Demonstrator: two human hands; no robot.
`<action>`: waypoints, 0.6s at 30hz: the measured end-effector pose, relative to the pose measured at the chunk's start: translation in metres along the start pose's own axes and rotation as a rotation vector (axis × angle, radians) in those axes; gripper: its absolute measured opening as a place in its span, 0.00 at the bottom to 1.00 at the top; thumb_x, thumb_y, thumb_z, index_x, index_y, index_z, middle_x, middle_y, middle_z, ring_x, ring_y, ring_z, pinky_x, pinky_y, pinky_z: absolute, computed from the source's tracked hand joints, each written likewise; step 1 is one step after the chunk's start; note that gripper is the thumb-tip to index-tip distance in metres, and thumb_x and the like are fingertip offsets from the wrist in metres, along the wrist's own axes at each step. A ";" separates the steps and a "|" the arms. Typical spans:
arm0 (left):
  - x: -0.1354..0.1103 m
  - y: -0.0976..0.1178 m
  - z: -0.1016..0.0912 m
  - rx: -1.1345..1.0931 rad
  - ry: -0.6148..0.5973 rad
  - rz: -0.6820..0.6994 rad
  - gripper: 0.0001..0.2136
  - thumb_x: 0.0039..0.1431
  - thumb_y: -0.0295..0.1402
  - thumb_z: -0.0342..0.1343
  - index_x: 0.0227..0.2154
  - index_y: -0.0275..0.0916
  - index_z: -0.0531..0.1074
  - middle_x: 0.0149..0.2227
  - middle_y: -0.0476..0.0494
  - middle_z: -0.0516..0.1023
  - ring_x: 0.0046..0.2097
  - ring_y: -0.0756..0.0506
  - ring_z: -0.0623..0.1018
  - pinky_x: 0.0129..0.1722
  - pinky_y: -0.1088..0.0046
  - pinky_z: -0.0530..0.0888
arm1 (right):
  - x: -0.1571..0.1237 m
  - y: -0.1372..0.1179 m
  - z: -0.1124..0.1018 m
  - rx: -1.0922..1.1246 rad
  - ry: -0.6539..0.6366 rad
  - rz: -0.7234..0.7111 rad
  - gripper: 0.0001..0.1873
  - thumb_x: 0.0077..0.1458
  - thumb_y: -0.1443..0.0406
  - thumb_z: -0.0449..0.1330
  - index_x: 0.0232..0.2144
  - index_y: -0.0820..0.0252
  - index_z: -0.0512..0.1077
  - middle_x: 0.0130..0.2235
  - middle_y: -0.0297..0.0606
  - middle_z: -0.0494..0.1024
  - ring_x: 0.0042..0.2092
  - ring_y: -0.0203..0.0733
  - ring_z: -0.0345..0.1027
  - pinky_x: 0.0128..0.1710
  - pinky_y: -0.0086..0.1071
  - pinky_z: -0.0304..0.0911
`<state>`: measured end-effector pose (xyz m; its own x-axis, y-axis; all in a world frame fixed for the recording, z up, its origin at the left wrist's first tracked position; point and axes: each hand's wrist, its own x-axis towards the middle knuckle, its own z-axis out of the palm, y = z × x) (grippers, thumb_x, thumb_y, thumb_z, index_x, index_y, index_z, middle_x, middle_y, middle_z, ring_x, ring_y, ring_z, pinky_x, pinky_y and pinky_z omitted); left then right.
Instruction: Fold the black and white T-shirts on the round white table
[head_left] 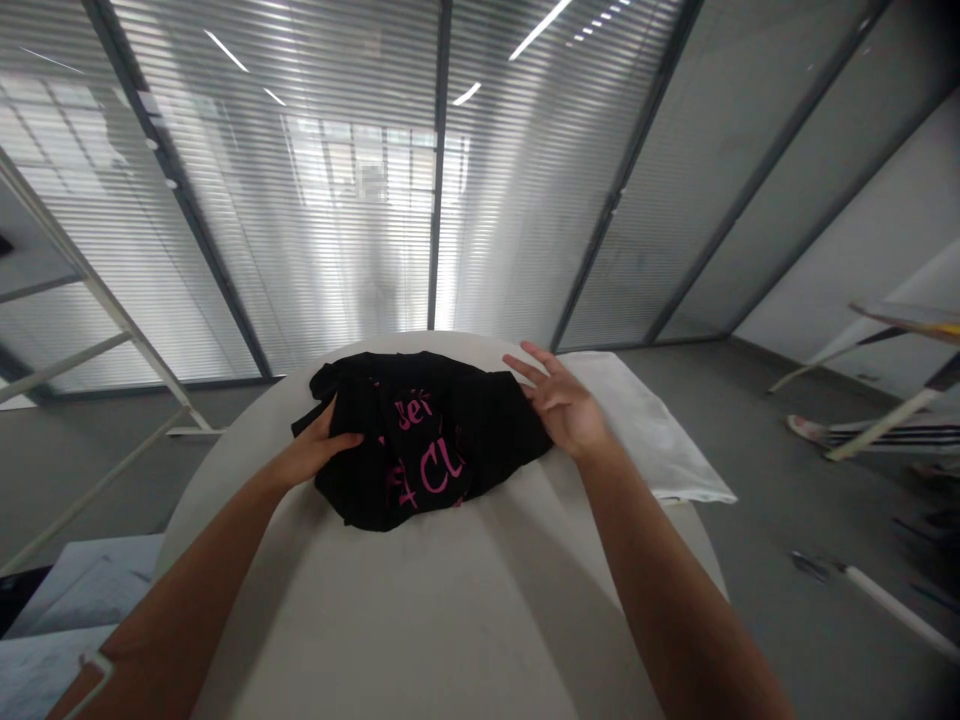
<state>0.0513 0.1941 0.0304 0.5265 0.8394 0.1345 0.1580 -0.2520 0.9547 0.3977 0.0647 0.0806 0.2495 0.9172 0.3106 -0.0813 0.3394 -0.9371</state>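
A black garment with pink lettering [435, 440] lies crumpled on the round white table [420, 600]. My left hand [315, 450] rests on the garment's left side, thumb out over the cloth and fingers tucked under a fold, gripping it. My right hand [562, 400] lies at the garment's right edge with its fingers spread and stretched out, touching the cloth.
A folded white cloth [652, 430] lies on the table's right side, just beyond my right hand. A white metal frame [97, 320] stands at the left. Glass walls with blinds rise behind. A person's foot [810, 428] and table legs show at the right.
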 end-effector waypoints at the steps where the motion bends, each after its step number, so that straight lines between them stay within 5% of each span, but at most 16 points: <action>1: 0.000 0.001 0.002 -0.056 0.019 -0.039 0.38 0.48 0.41 0.65 0.64 0.45 0.60 0.60 0.43 0.71 0.61 0.34 0.68 0.61 0.55 0.65 | -0.001 -0.001 -0.003 0.023 -0.029 0.019 0.41 0.31 0.71 0.52 0.53 0.51 0.66 0.51 0.40 0.75 0.60 0.52 0.61 0.51 0.46 0.64; 6: 0.001 0.005 0.003 -0.316 0.162 -0.121 0.33 0.49 0.40 0.64 0.60 0.44 0.66 0.53 0.43 0.77 0.56 0.35 0.74 0.57 0.60 0.71 | -0.007 -0.007 -0.018 -0.153 -0.248 0.184 0.47 0.37 0.71 0.55 0.63 0.47 0.58 0.66 0.36 0.60 0.60 0.52 0.61 0.55 0.47 0.62; 11: 0.002 0.006 0.001 -0.515 0.147 -0.158 0.32 0.48 0.36 0.65 0.59 0.43 0.67 0.51 0.43 0.78 0.52 0.38 0.77 0.53 0.62 0.74 | -0.013 -0.016 -0.022 -0.637 -0.553 0.248 0.52 0.42 0.68 0.64 0.68 0.49 0.48 0.70 0.35 0.45 0.69 0.53 0.39 0.68 0.48 0.35; 15: 0.004 0.003 -0.003 -0.587 0.131 -0.233 0.27 0.48 0.34 0.63 0.54 0.41 0.71 0.46 0.43 0.81 0.45 0.38 0.80 0.46 0.61 0.78 | -0.015 -0.013 -0.025 -0.716 -0.586 0.258 0.56 0.42 0.65 0.69 0.68 0.47 0.46 0.70 0.37 0.45 0.69 0.54 0.39 0.67 0.53 0.34; 18: 0.004 -0.001 -0.009 -0.491 0.233 -0.271 0.21 0.49 0.35 0.61 0.48 0.39 0.75 0.38 0.44 0.82 0.41 0.37 0.81 0.43 0.59 0.79 | -0.014 -0.008 -0.032 -0.695 -0.495 0.265 0.53 0.42 0.66 0.70 0.67 0.46 0.50 0.67 0.40 0.56 0.67 0.54 0.49 0.66 0.54 0.40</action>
<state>0.0455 0.2021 0.0326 0.3161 0.9399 -0.1290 -0.1718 0.1905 0.9666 0.4254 0.0423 0.0786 -0.1523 0.9872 -0.0472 0.5666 0.0481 -0.8226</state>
